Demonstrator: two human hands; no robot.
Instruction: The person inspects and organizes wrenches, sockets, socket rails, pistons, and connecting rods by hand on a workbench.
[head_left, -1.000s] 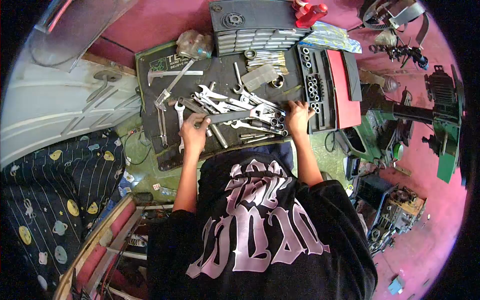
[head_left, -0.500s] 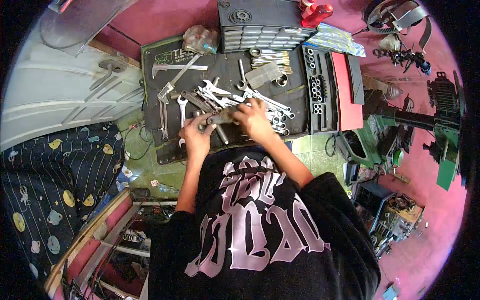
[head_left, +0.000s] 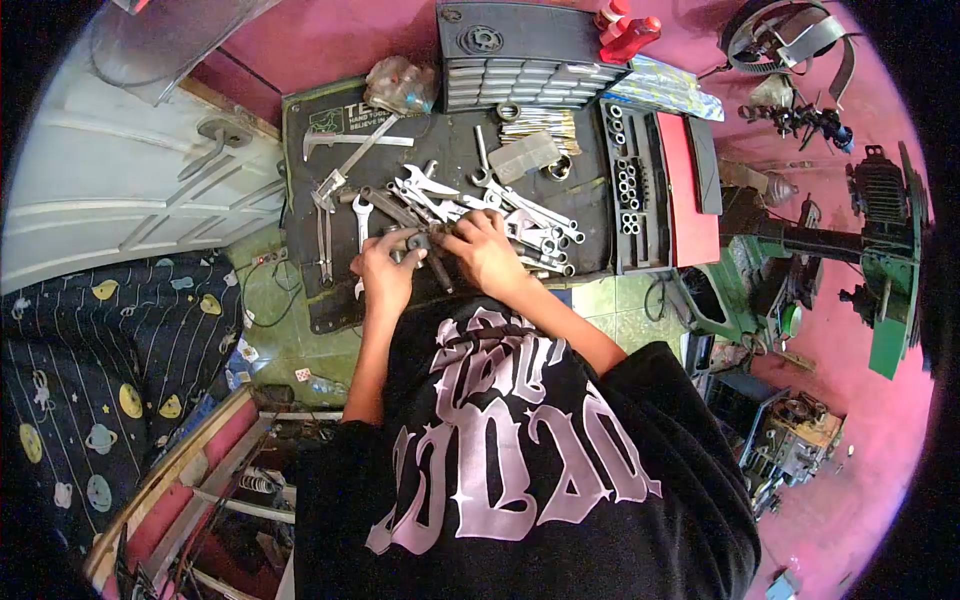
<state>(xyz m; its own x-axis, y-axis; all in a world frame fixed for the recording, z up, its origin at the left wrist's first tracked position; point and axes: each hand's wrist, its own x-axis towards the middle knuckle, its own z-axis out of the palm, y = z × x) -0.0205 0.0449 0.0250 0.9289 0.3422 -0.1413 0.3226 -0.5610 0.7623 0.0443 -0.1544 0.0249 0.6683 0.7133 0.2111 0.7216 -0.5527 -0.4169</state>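
Note:
Close together over the front of the dark work mat [head_left: 450, 140], both my hands are on a short grey metal tool with a rounded end [head_left: 418, 242]. My left hand [head_left: 386, 272] is closed, its thumb and fingers pinching the rounded end. Fingers of my right hand [head_left: 490, 258] curl over the tool's other side and hide most of it, so its exact kind cannot be made out. Beneath and behind them lies a pile of wrenches [head_left: 535, 222]. An open-end wrench [head_left: 362, 215] rests left of the pile, and a dark metal rod [head_left: 440, 272] lies between my hands.
A caliper [head_left: 345, 175] lies at the mat's left. Behind stand a small-drawer cabinet [head_left: 535, 80] and a plastic bag [head_left: 400, 85]. A clear plastic box [head_left: 524, 155] sits near the middle. To the right are a socket tray [head_left: 630, 190] and a green machine [head_left: 890, 270].
My right hand has moved left and slightly down, closer to my left hand. The grey tool has turned and now shows mostly its rounded end.

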